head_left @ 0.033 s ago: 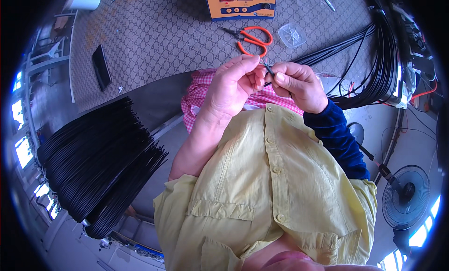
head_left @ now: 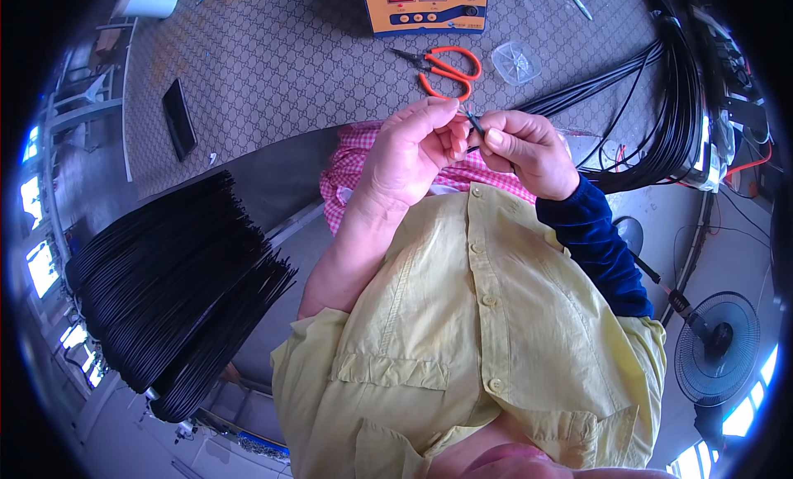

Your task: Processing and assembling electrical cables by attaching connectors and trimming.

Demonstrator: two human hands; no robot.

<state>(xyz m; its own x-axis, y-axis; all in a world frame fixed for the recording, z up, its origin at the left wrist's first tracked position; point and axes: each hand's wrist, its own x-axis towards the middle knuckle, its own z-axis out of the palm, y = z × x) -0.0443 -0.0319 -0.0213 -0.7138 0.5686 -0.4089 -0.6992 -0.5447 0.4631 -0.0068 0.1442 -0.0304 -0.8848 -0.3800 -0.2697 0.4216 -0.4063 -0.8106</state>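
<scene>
Both hands pinch one thin black cable end [head_left: 474, 125]: left hand [head_left: 413, 153] and right hand [head_left: 529, 153] closed fingertip-to-fingertip, working its tip; orange snips [head_left: 446, 68] lie just beyond.

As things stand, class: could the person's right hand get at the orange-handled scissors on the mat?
Probably yes. The scissors lie uncovered just beyond the right hand, nothing between them; but that hand is pinching a thin black wire with the left hand.

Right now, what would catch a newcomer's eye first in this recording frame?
The two hands meeting mid-frame: the left hand and right hand pinch the end of a thin black wire between their fingertips. At lower left, a thick bundle of black wires fans out. Above the hands, orange-handled scissors lie on the patterned tabletop.
</scene>
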